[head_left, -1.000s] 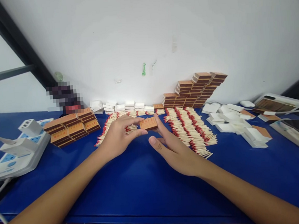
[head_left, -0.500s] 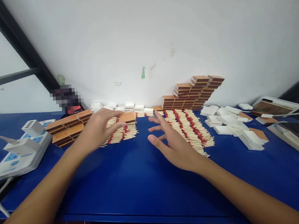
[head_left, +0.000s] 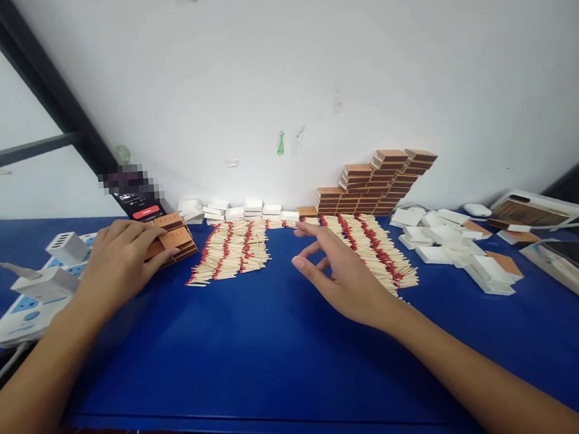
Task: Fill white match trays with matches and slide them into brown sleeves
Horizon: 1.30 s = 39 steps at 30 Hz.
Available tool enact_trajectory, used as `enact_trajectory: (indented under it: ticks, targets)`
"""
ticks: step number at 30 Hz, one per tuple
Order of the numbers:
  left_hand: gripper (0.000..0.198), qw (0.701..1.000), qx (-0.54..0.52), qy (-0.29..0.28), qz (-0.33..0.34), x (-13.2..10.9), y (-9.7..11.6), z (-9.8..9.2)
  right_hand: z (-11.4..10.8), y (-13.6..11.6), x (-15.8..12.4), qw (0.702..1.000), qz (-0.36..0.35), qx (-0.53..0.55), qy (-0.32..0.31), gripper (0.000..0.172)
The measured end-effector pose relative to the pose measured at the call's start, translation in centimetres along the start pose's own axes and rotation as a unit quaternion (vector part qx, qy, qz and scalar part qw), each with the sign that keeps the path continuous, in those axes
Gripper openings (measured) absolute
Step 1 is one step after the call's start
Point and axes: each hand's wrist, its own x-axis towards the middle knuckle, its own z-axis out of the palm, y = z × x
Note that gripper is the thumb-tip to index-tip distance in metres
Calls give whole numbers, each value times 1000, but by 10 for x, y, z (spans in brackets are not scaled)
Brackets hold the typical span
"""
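Left of frame: our left hand (head_left: pixel 117 260) lies over matchbox (head_left: pixel 177 237) atop brown stack (head_left: pixel 169 220); grip or mere touch, we cannot tell. Centre: our right hand (head_left: pixel 347 276) hovers empty, fingers spread, between left matches (head_left: pixel 232 251) and right matches (head_left: pixel 377 253) on blue table (head_left: pixel 260 360).

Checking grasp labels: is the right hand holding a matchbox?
No, the right hand hovers open and empty over the blue table beside the rows of matches.

Left hand (head_left: pixel 117 260) reaches to the far left, palm down, fingers gently bent; right hand (head_left: pixel 347 276) hovers at centre, fingers loosely spread.
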Motion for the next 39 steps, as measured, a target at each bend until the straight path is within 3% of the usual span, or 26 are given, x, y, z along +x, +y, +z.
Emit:
enact_trajectory:
  ticks: [11, 19, 24, 28, 32, 39]
  targets:
    - [42, 999, -41, 24, 9, 2, 6, 2, 1, 9, 1, 1000, -13, -15, -9, 40]
    - [33, 993, -36, 8, 110, 27, 18, 5, -1, 7, 1, 999, -24, -33, -5, 37]
    - [32, 986, -114, 26, 115, 61, 25, 6, -1, 7, 1, 998, -40, -45, 4, 37]
    - [31, 986, -127, -9, 110, 105, 48, 10, 0, 11, 3, 997, -56, -53, 10, 34]
    - [25, 985, -128, -49, 105, 142, 66, 29, -1, 17, 6, 997, -46, -59, 14, 29]
    - [23, 980, -160, -51, 111, 168, 81, 52, 1, 22, 6, 997, -56, -55, 7, 27]
